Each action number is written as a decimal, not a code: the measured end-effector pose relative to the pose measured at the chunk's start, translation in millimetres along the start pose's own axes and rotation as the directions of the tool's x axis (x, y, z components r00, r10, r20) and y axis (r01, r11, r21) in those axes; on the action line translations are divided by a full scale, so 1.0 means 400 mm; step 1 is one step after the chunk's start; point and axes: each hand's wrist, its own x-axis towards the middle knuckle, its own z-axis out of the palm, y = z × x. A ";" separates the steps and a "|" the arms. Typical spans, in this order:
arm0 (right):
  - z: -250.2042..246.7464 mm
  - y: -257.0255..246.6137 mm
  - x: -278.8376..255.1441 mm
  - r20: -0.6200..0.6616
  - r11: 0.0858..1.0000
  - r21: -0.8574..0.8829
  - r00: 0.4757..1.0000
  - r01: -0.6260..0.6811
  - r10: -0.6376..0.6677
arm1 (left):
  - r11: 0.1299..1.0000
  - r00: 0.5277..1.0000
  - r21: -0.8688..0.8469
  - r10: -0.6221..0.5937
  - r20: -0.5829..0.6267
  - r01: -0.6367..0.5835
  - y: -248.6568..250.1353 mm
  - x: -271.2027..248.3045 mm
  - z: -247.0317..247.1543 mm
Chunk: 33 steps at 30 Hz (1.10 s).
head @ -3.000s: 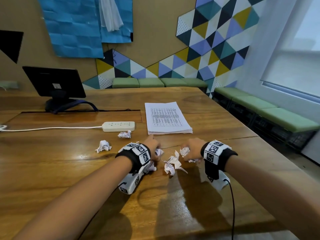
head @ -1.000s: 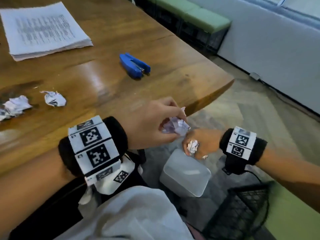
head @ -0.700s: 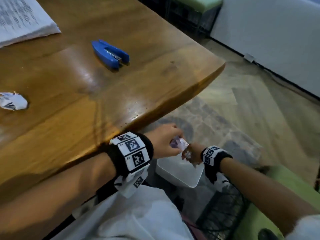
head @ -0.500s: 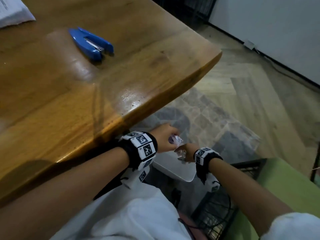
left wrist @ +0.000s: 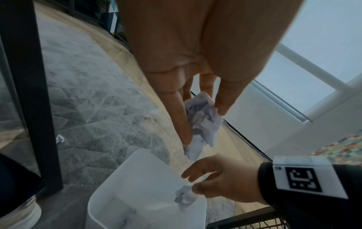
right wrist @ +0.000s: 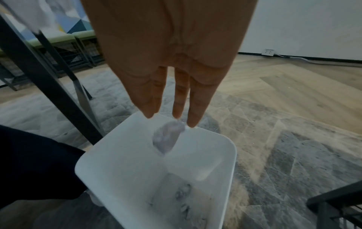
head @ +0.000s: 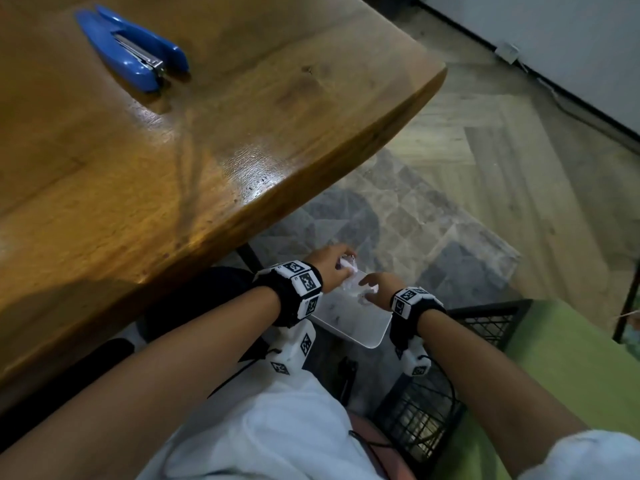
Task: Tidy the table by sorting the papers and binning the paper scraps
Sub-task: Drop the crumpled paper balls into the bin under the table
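My left hand (head: 341,266) hangs over the far rim of a white bin (head: 374,336) on the floor beside the table. In the left wrist view, the left hand (left wrist: 203,124) pinches a crumpled paper scrap (left wrist: 206,134) between thumb and fingers. Over the bin's mouth my right hand (right wrist: 172,118) has its fingers straight and spread. A blurred scrap (right wrist: 168,137) is in the air just under its fingertips, above the bin (right wrist: 225,140). Several small scraps (right wrist: 184,193) lie on the bin's bottom. The right hand (left wrist: 197,179) also shows in the left wrist view.
A blue stapler (head: 138,53) lies on the wooden table (head: 259,140), whose edge is left of the bin. A black table leg (left wrist: 29,93) stands close by. A black wire basket (head: 426,403) and green bench (head: 561,375) sit to the right. One scrap (left wrist: 59,138) lies on the grey rug.
Both hands left the table with scraps and came down over the bin. The right hand has opened and its scrap is dropping. The left hand still holds its scrap.
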 end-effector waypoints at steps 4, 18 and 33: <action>-0.002 0.004 -0.001 0.026 1.000 0.022 1.000 -0.017 0.016 | 0.998 0.998 -0.027 -0.058 0.033 0.059 -0.014 0.018 0.024; -0.020 -0.016 0.003 0.017 0.998 0.014 0.998 -0.060 0.059 | 0.984 0.979 0.013 -0.181 0.095 0.180 -0.022 0.033 0.047; -0.129 -0.119 -0.104 0.010 0.969 -0.218 0.993 0.120 -0.121 | 0.967 0.999 0.250 -0.050 -0.019 0.053 0.019 -0.034 -0.045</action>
